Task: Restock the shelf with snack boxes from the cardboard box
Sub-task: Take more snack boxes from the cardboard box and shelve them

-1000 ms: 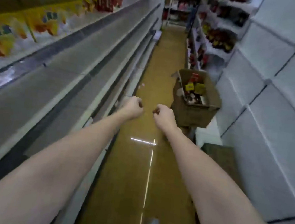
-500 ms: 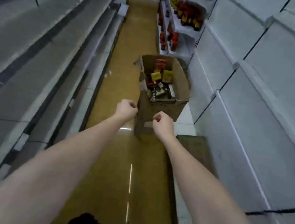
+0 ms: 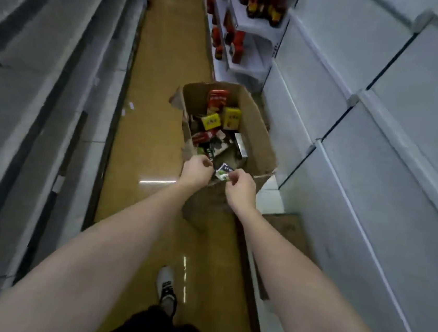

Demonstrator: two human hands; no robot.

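The cardboard box (image 3: 256,142) stands open on the aisle floor, hard against the white shelving (image 3: 380,129) at three o'clock, with grey shelving (image 3: 45,77) across the aisle at nine o'clock. Inside lies a loose jumble of snack boxes: a red one (image 3: 217,100) upright at the twelve o'clock end, two yellow ones (image 3: 231,118) just below it, and darker packs heaped toward six o'clock.

Both arms reach to the near rim. The left hand (image 3: 196,171) has its fingers curled over the near edge of the box; whether its grip is on anything I cannot tell. The right hand (image 3: 240,188) pinches the edge of a small green-and-white pack (image 3: 223,172) between thumb and fingertip, a narrow grip at the pack's corner.

These cartons look light and stiff, thin printed card that likely dents if squeezed hard and may be somewhat slick on its glossy faces. A corner pinch seems enough to lift such a small pack, though it could swing or slip; a hold across the two broad faces would probably be steadier. The upright red and yellow boxes offer clear tops to take hold of, while the heaped ones would need picking from above.
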